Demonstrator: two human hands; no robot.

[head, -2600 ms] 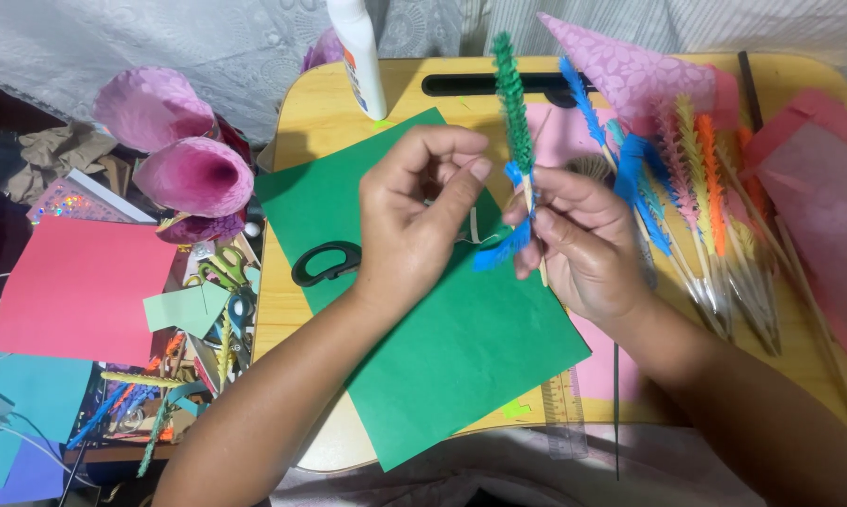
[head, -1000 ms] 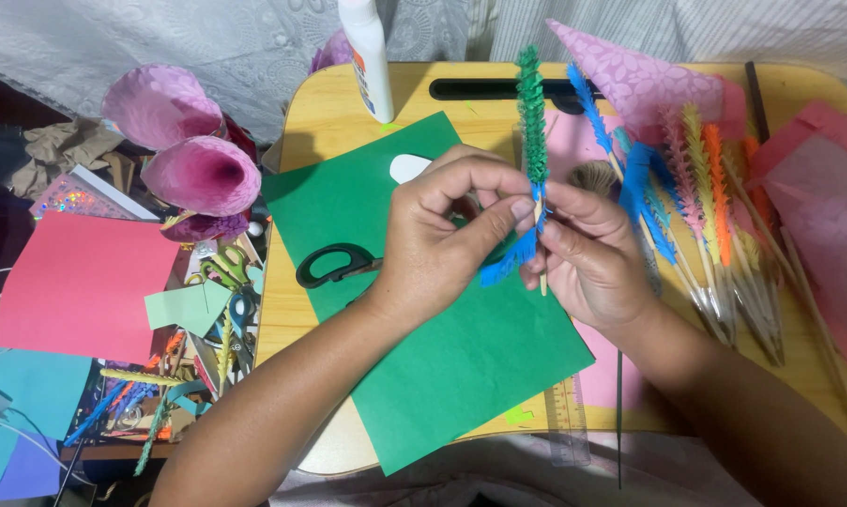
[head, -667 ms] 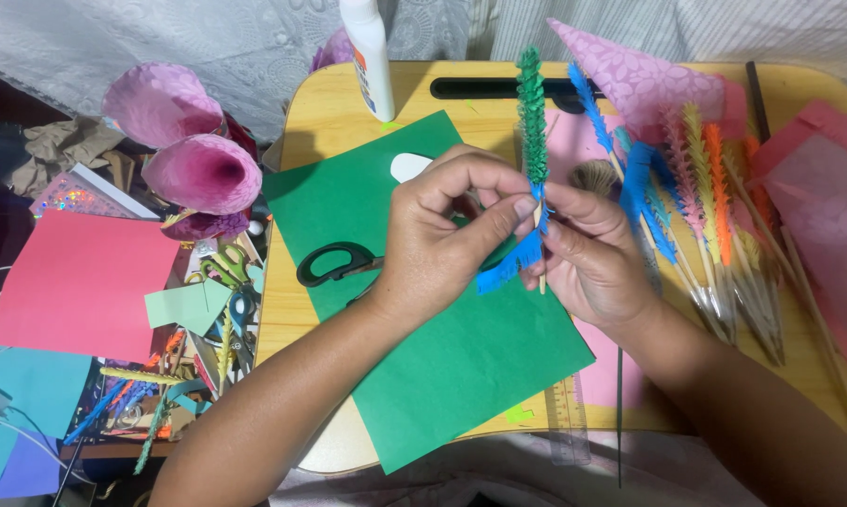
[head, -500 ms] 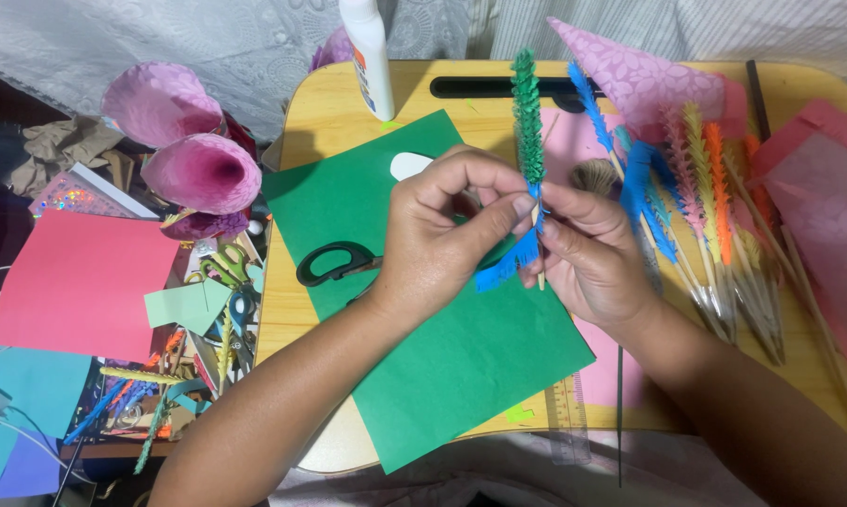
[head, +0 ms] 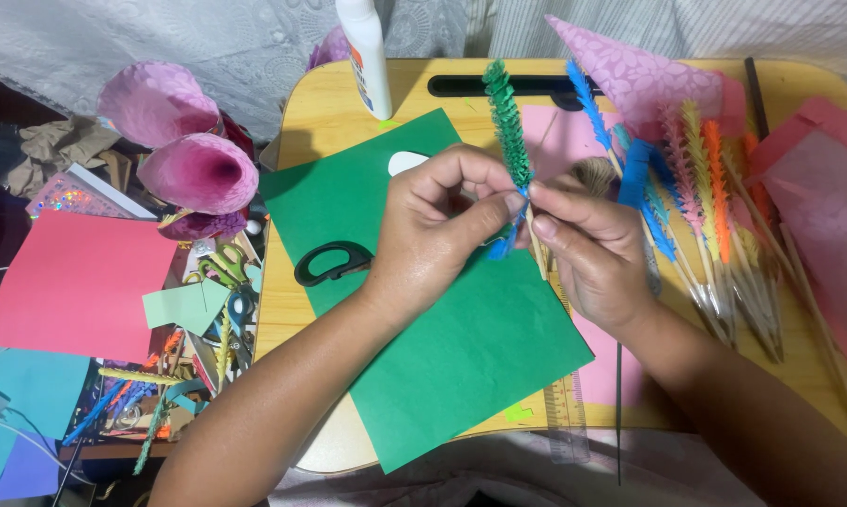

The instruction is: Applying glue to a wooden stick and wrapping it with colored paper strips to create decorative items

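I had my left hand (head: 437, 235) and right hand (head: 592, 249) both pinched on the thin wooden stick wrapped in green fringed paper (head: 510, 131) over the green paper sheet (head: 461, 357), long axis running up away from me, blue paper strip (head: 504, 241) hanging just below my fingertips.

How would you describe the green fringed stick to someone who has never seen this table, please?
Start at the yellow lap table and its green paper sheet. Above it, both hands pinch one thin stick. It alone is wrapped in green fringe and held upright; the others lie bundled at the right.
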